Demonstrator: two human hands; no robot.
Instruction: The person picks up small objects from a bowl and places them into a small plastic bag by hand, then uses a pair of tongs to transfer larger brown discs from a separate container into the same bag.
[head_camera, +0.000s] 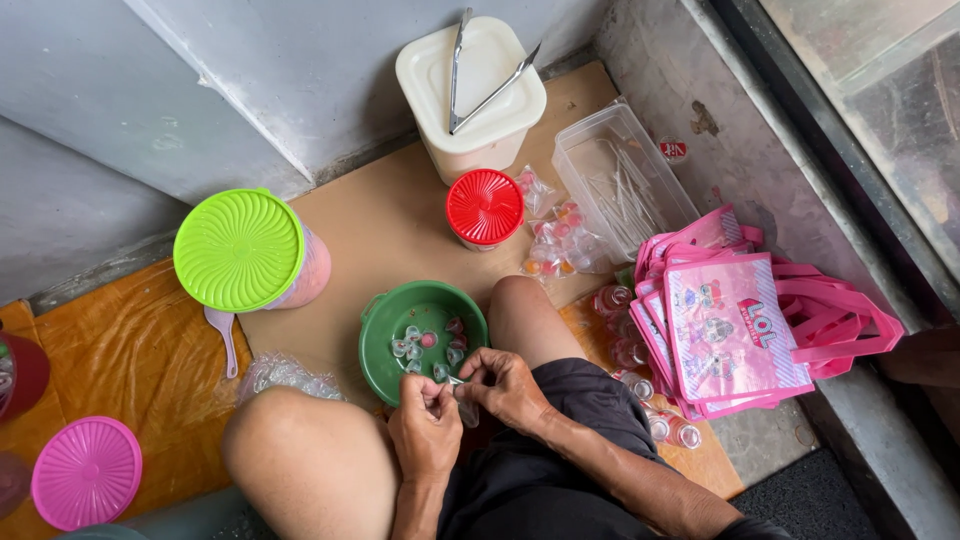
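Left hand (425, 415) and right hand (503, 385) pinch one small clear packet (466, 408) together, near the green bowl (380, 335) catching finished ones.

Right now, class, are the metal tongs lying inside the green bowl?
No, the metal tongs lie on the lid of the cream tub by the wall, apart from the green bowl.
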